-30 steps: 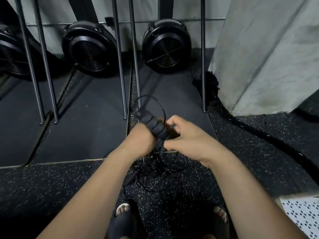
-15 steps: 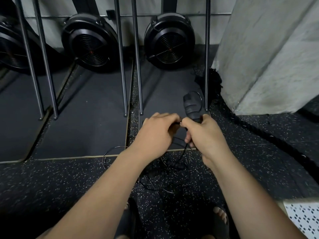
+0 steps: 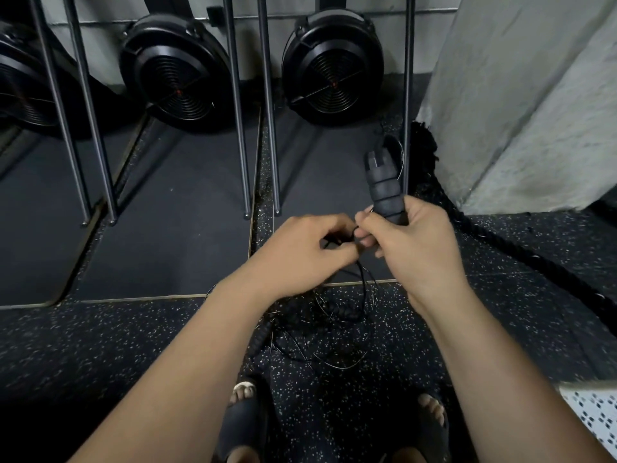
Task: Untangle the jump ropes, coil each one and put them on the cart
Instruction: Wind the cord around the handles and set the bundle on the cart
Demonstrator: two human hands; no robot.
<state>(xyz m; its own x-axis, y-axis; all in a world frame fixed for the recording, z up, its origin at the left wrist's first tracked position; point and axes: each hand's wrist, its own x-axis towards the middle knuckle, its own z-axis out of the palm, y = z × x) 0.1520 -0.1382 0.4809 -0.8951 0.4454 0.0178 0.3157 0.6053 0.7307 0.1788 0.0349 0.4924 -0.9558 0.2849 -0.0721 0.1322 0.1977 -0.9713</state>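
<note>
Speckled gym flooring (image 3: 100, 345) below, the right hand (image 3: 420, 245) clamps a rope handle (image 3: 382, 182) upright while the left hand (image 3: 300, 252) pinches a thin cord (image 3: 363, 285): untangling, which likely next needs the cord drawn free of the tangle (image 3: 320, 325).

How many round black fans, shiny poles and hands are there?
Round black fans: 3 (the left one is cut off by the edge)
Shiny poles: 5
Hands: 2
Total: 10
</note>
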